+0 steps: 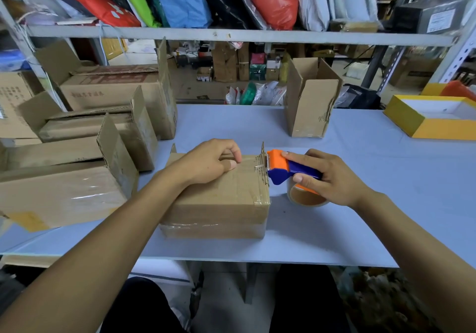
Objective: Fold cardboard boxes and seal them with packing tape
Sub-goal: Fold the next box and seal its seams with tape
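Note:
A brown cardboard box (221, 204) lies on the pale blue table (386, 204) in front of me, its top flaps shut and clear tape running along the top seam. My left hand (208, 165) presses down on the box top, fingers curled onto the tape. My right hand (327, 178) grips a blue and orange tape dispenser (286, 169) at the box's right top edge. The dispenser's blade end meets the tape there. Its roll of clear tape (305, 197) hangs below the handle, close to the table.
Several taped, open-topped cardboard boxes (77, 178) crowd the left of the table. Another open box (309, 100) stands upright at the back centre. A yellow tray-like box (422, 124) sits at the right. A shelf rail (231, 35) with coloured bags runs overhead.

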